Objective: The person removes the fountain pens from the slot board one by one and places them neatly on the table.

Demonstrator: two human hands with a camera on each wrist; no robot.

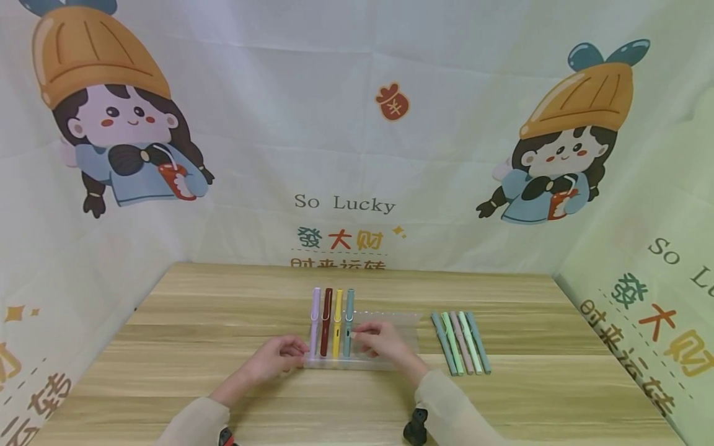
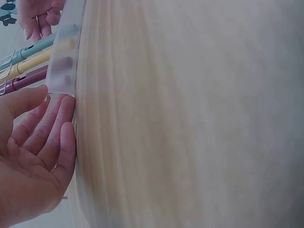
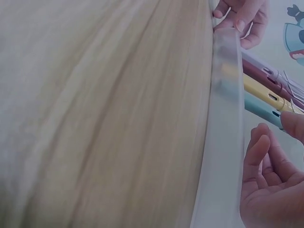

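Observation:
A clear plastic pen case [image 1: 362, 365] lies on the table, with a lilac pen [image 1: 315, 319], a dark red pen [image 1: 326, 322], a yellow pen [image 1: 337, 325] and a teal pen [image 1: 349, 322] side by side in its left part. My left hand [image 1: 279, 357] pinches the case's left front corner between thumb and fingers. At the teal pen's right side is my right hand [image 1: 383, 341], its thumb [image 3: 292, 124] touching the pen and its other fingers loosely bent. In the right wrist view, the front strip [image 3: 221, 142] of the case covers the pens' lower ends.
To the right of the case lies a row of several pens [image 1: 460, 344] in teal, green and mauve. Wood-grain table [image 1: 223, 310] surrounds everything, and a printed cloth [image 1: 334, 155] hangs behind and at both sides.

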